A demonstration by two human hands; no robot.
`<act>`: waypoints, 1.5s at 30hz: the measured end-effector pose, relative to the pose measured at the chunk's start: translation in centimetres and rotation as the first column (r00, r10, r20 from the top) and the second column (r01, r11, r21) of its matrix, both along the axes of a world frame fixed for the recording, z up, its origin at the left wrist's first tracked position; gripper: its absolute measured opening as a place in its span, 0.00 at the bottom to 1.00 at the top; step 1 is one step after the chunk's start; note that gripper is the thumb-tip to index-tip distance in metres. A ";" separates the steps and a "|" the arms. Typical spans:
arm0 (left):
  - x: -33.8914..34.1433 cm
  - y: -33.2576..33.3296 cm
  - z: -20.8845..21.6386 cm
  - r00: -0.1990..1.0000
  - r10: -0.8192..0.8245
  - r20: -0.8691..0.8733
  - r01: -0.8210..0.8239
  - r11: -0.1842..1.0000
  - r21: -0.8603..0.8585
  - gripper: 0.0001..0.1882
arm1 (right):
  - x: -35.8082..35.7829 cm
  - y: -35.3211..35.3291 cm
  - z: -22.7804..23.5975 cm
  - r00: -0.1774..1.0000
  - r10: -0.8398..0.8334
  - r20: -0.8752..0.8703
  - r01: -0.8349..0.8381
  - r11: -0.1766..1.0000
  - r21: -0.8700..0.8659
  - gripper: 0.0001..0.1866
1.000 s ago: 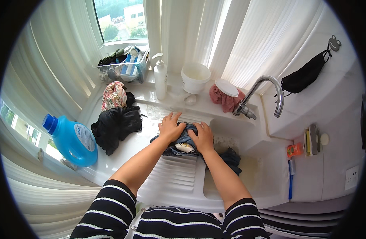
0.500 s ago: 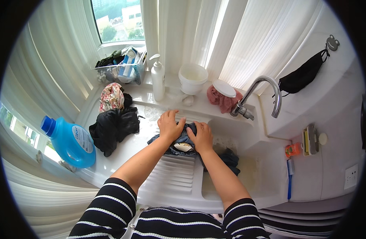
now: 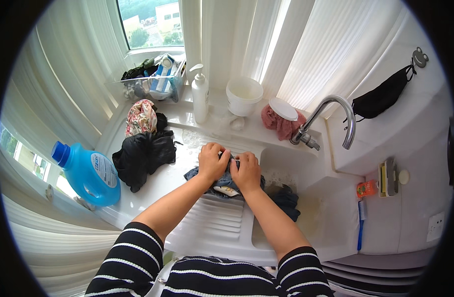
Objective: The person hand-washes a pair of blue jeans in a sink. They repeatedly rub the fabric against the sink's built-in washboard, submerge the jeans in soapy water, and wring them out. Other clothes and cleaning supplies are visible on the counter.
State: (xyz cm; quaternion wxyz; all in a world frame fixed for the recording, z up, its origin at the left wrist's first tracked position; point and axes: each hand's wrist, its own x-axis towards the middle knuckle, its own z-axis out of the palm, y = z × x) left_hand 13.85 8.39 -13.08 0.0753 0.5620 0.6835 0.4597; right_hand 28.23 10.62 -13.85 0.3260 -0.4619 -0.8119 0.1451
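A wet, dark blue denim garment (image 3: 221, 184) lies bunched on the ridged washboard (image 3: 218, 217) of a white sink. My left hand (image 3: 213, 162) grips its far left part, fingers curled into the fabric. Close beside it, my right hand (image 3: 246, 172) is closed on the same bundle, thumbs almost meeting. A pale patch shows among the folds below my hands. Dark blue cloth (image 3: 285, 202) lies in the basin past my right wrist; whether it belongs to the same garment is hidden by my forearm. Fabric under my palms cannot be seen.
Left stand a blue detergent jug (image 3: 91, 173) and black clothing (image 3: 143, 157). Behind are a pump bottle (image 3: 200, 99), a white tub (image 3: 244, 97) and a pink cloth (image 3: 279, 123). A curved faucet (image 3: 331, 111) overhangs the cloudy basin. A blue brush (image 3: 360, 225) hangs right.
Both hands have shifted a little toward me along the washboard, with the denim bundle and its pale patch moving along. The view has tilted slightly.
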 end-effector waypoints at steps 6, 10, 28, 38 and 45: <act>0.8 -5.3 3.4 0.977 -0.210 0.032 0.208 0.914 -0.348 0.23 | 3.3 -4.6 2.3 0.965 0.260 -0.042 -0.261 0.921 -0.289 0.27; 1.7 -15.1 2.6 0.848 -0.455 -0.270 0.499 0.858 0.120 0.22 | 8.6 -12.8 1.0 0.902 0.410 0.131 -0.430 0.875 0.222 0.34; 2.0 -15.4 1.3 0.845 -0.492 -0.207 0.524 0.840 0.140 0.20 | 7.0 -11.7 0.1 0.878 0.477 0.037 -0.466 0.835 0.293 0.29; 0.0 -3.6 3.4 0.948 -0.259 0.187 0.302 0.917 -0.260 0.33 | 3.0 -2.6 2.5 0.954 0.293 -0.063 -0.297 0.903 -0.310 0.28; -0.9 -12.1 0.1 0.797 -0.524 -0.299 0.539 0.841 -0.037 0.38 | 6.2 -7.8 -0.4 0.895 0.409 0.178 -0.441 0.872 0.213 0.44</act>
